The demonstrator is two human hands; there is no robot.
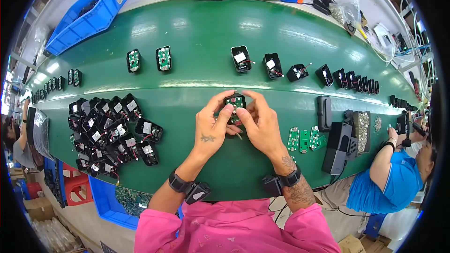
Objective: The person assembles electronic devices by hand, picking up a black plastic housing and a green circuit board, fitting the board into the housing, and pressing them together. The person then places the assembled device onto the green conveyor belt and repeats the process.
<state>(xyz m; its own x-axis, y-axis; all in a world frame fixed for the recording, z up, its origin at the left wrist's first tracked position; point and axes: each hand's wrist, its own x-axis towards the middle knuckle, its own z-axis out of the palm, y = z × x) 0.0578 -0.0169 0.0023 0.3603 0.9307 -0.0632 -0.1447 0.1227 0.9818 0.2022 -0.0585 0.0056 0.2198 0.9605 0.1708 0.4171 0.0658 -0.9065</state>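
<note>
Between my two hands is a black plastic housing with a green circuit board [237, 101] in its open face. My left hand [209, 125] grips it from the left, the thumb on the board. From the right, my right hand [258, 121] closes on it, its thumb also pressing the board. Fingers hide the housing's sides. Loose green circuit boards [303, 140] lie right of my right hand. A heap of black housings [110, 133] with thin red wires covers the bench at left.
Black housings [241, 59] stand in a row across the green bench [197, 33]; two at left hold green boards [163, 59]. A dark grey device [338, 147] and a tray of small metal parts [361, 133] sit at right, near a co-worker in blue [389, 182]. A blue crate [89, 14] stands at far left.
</note>
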